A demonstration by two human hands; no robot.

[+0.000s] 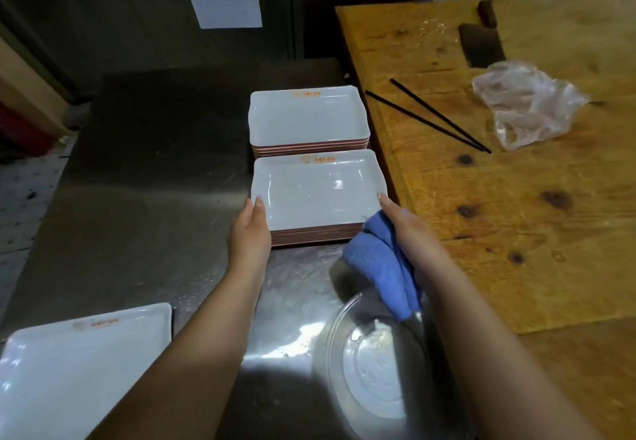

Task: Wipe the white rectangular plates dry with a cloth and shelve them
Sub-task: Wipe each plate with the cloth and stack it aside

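1. The grey stainless-steel worktop (pixel 144 171) carries everything; a thick wooden chopping block (pixel 499 198) lies along its right side.
2. Two stacks of white rectangular plates with reddish undersides sit just beside the block: the far stack (pixel 308 117) and the near stack (pixel 316 191), touching or nearly so. Another white rectangular plate (pixel 79 367) lies well apart at the lower left.
3. A round steel basin (pixel 375 367) sits near the front edge.
4. The left hand (pixel 249 229) grips the near stack's top plate at its left rim, thumb over the edge.
5. The right hand (pixel 404 224) touches that plate's right corner while holding a folded blue cloth (pixel 382 264).
6. To do this well, lift the plate level with both hands, then wipe corners and underside thoroughly.
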